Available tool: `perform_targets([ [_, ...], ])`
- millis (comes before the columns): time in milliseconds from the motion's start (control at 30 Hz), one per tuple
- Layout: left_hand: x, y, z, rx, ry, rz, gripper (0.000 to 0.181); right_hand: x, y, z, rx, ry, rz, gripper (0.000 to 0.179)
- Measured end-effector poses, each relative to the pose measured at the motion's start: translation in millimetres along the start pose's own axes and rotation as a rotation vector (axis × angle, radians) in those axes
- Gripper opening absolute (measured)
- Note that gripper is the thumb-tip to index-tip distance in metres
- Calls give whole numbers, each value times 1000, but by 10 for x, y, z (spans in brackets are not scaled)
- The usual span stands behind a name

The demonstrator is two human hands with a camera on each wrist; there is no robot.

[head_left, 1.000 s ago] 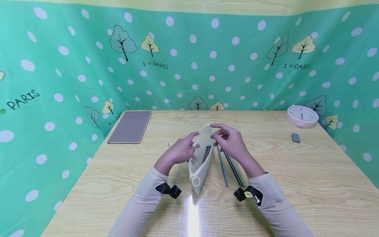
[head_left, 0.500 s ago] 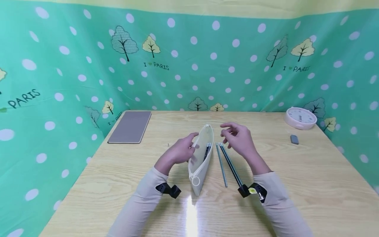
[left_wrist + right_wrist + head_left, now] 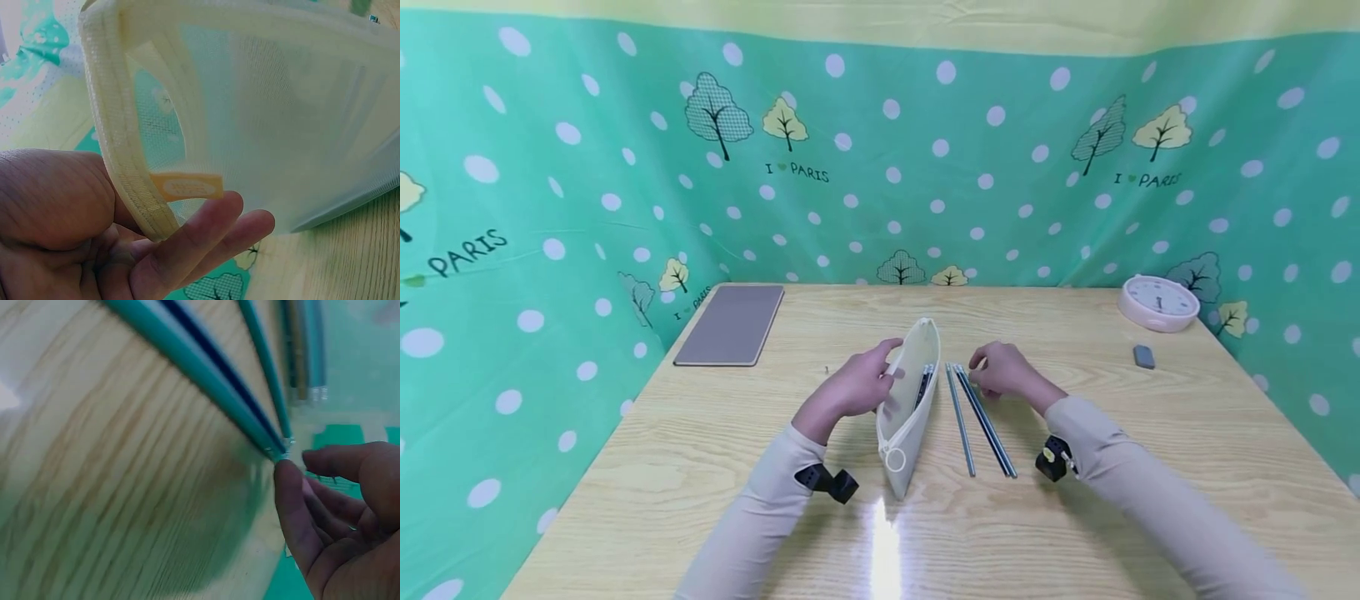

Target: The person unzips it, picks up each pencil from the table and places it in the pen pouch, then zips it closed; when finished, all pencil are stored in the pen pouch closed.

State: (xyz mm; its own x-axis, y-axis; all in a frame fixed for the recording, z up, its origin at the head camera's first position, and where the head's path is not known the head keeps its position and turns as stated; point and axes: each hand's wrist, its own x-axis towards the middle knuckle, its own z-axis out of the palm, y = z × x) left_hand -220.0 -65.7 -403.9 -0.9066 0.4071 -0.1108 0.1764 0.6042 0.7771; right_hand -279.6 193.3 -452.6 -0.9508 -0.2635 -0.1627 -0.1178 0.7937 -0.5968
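A whitish mesh zip pouch (image 3: 916, 429) stands with its top open on the wooden table. My left hand (image 3: 859, 382) holds its left rim, thumb on one side and fingers on the other; the left wrist view shows the pouch's edge (image 3: 115, 112) and an orange tag (image 3: 187, 185) there. Several pencils (image 3: 924, 383) lean inside. To the pouch's right lie a lone teal pencil (image 3: 961, 421) and two pencils (image 3: 987, 423) side by side. My right hand (image 3: 1002, 369) is at the pair's far ends; in the right wrist view a fingertip meets those ends, thumb (image 3: 337, 461) apart.
A grey notebook (image 3: 730, 325) lies at the table's back left. At the back right are a pink round clock (image 3: 1159, 302) and a small grey block (image 3: 1143, 357). A green dotted curtain (image 3: 880, 167) hangs behind and along both sides.
My right hand has left the pouch's far rim, moved right, then lowered to the far ends of the paired pencils. My left hand and the pouch have stayed in place.
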Motion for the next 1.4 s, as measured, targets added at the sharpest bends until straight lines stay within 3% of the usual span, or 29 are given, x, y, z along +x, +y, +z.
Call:
perform_targets([
  [267,12,-21,1,-9,-9,1,61,26,-28,108,-98,-12,30,25],
  [400,9,-12,-6,-14,-5,1,60,48,-28,130,-123,8,28,39],
  [567,18,4,-2,-9,-13,0,61,33,6,11,-58,-5,48,57],
  [700,21,10,-3,-7,-14,1,61,-2,8,-192,105,42,47,61],
  [867,17,-6,-10,-7,-11,-3,61,-128,-64,-388,422,99,-11,61],
  [967,20,-19,-7,-8,-14,-1,62,-245,-111,-438,598,121,-52,63],
  [1167,30,-26,7,-20,-18,-3,61,-450,-191,-471,823,213,-112,61],
  [1400,20,-25,-23,-15,-8,-7,61,-535,-273,-544,1103,383,-125,62],
])
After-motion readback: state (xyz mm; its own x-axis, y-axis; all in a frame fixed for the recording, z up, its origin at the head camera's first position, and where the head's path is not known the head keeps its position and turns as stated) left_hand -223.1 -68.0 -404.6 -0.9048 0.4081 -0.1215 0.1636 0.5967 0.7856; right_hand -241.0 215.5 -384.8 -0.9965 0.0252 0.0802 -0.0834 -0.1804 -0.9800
